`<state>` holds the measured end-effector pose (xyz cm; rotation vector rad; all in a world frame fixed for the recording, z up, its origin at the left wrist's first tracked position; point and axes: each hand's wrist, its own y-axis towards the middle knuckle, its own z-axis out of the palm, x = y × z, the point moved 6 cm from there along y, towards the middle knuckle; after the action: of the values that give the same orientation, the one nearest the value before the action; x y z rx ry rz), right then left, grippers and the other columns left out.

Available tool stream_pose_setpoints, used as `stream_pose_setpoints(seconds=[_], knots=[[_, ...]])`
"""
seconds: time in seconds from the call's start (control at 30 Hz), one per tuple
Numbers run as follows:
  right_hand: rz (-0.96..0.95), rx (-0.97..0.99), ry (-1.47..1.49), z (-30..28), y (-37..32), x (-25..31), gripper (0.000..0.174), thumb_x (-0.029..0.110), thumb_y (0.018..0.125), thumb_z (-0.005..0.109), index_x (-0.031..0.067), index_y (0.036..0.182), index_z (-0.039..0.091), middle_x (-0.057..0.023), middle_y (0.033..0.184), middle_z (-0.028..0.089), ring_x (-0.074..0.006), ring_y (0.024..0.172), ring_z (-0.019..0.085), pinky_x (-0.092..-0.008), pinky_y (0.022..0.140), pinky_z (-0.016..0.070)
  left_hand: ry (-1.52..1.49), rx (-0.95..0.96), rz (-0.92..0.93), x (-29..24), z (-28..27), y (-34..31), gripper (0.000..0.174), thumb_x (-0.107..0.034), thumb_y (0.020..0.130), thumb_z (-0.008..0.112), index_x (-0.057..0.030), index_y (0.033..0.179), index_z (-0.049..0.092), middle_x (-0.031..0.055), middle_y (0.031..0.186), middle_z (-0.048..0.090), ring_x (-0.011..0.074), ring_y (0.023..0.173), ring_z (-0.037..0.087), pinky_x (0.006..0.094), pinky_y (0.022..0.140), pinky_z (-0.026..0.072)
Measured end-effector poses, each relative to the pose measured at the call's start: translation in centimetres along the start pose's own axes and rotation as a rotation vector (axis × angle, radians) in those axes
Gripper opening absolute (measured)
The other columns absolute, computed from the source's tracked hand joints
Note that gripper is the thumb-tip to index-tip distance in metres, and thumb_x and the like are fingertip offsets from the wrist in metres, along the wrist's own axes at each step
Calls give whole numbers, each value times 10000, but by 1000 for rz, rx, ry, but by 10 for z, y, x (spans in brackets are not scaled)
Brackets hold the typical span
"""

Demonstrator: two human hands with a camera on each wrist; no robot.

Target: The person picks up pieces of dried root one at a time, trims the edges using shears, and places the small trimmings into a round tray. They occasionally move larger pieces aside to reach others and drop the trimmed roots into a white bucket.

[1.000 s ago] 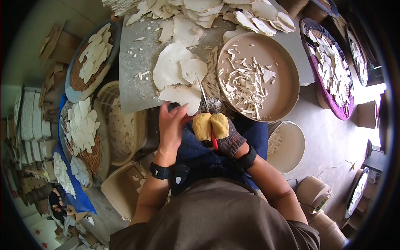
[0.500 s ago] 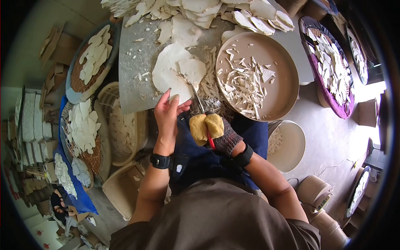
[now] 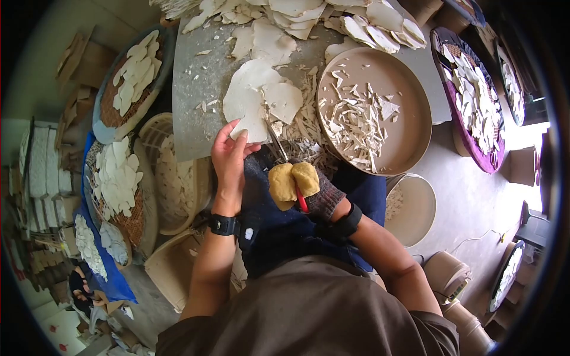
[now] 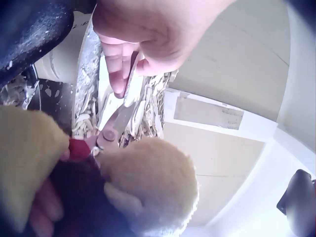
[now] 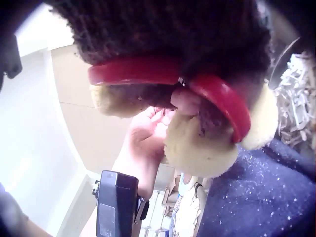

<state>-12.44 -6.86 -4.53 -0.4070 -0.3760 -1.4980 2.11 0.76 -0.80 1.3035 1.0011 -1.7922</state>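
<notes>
My bare left hand point(image 3: 228, 160) pinches a thin, pale slice point(image 3: 252, 127) between thumb and fingers at the table's near edge. In the left wrist view the slice lies close along the blades of the red-handled scissors point(image 4: 112, 129). My right hand point(image 3: 323, 199), in a dark knitted glove, grips these scissors, their blades pointing up at the slice's right side. Yellow, sponge-like padding point(image 3: 284, 183) covers fingers of that hand; the red handles point(image 5: 224, 98) show in the right wrist view. Larger pale slices point(image 3: 242, 89) lie just beyond the held one.
A round tan tray point(image 3: 409, 142) with cut strips sits at the table's right. More slices point(image 3: 297, 15) are heaped at the back of the metal table point(image 3: 193, 127). A white bucket point(image 3: 421, 219) stands right of the legs; a basket point(image 3: 157, 127) and slice-laden trays flank the left.
The held slice has turned, its ragged edge no longer facing away across the top. My left hand has shifted left, and the scissors now slant further to the left.
</notes>
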Motion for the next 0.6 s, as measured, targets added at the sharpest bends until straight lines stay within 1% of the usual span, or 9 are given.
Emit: stream_pose_setpoints(seconds=[0.1, 0.13, 0.17, 0.27, 0.33, 0.4, 0.47, 0.57, 0.6], knots=[[-94, 2, -378, -4, 7, 8, 323, 247, 924, 526, -16, 1109, 559, -99, 1040, 617, -191, 960, 597, -295, 803, 487, 71, 142, -98, -3, -1, 7, 361, -67, 872, 555, 4, 1218, 485, 108, 937, 635, 145, 739, 628, 259, 676, 534], [-112, 36, -543, -6, 11, 13, 302, 216, 905, 547, 6, 1121, 550, -93, 1083, 603, -196, 1004, 585, -305, 850, 475, 97, 199, -144, -5, 2, 8, 359, -63, 871, 552, 3, 1218, 486, 107, 941, 635, 143, 742, 627, 261, 679, 535], [-136, 69, -707, -8, 14, 17, 294, 186, 886, 567, 28, 1132, 540, -86, 1125, 589, -201, 1048, 573, -315, 896, 462, 100, 202, -131, -9, 3, 10, 352, -56, 868, 546, -8, 1214, 497, 101, 940, 637, 139, 748, 627, 261, 671, 538], [-206, 88, -776, -39, 27, 5, 275, 187, 905, 529, 28, 1130, 546, -89, 1121, 591, -207, 1045, 574, -313, 887, 466, 32, 184, -84, -14, 1, 17, 335, -60, 867, 548, -15, 1197, 511, 101, 944, 637, 140, 748, 627, 260, 658, 539], [-278, 119, -998, -22, 30, 14, 276, 200, 926, 491, 19, 1126, 547, -92, 1104, 596, -205, 1030, 581, -312, 880, 470, 11, 123, -70, -15, 0, 19, 317, -44, 863, 545, -12, 1177, 524, 105, 910, 643, 148, 732, 634, 264, 628, 547], [-199, 127, -826, -6, 36, 18, 299, 227, 945, 456, 4, 1122, 547, -97, 1078, 604, -199, 1003, 591, -306, 866, 475, 16, 112, -72, -15, -3, 23, 303, -36, 859, 544, -10, 1160, 532, 109, 899, 645, 153, 727, 638, 268, 613, 551], [37, 91, -182, -3, 41, 7, 339, 262, 958, 431, -13, 1118, 547, -102, 1047, 613, -192, 970, 602, -298, 847, 482, 46, 153, -93, -12, -10, 31, 291, -37, 856, 544, -7, 1146, 536, 112, 910, 643, 156, 734, 639, 272, 612, 552], [12, -78, -149, -6, 42, 1, 370, 294, 956, 435, -25, 1102, 552, -105, 1016, 619, -177, 928, 609, -289, 819, 488, 65, 153, -135, -4, -15, 39, 295, -42, 849, 553, -9, 1142, 538, 116, 923, 640, 161, 739, 639, 274, 610, 553], [-19, -93, -361, -30, 44, -11, 371, 296, 955, 440, -27, 1099, 553, -99, 1006, 620, -174, 921, 609, -289, 813, 489, 59, 149, -141, -2, -15, 39, 295, -45, 847, 557, -5, 1139, 538, 117, 922, 639, 163, 740, 640, 275, 611, 553]])
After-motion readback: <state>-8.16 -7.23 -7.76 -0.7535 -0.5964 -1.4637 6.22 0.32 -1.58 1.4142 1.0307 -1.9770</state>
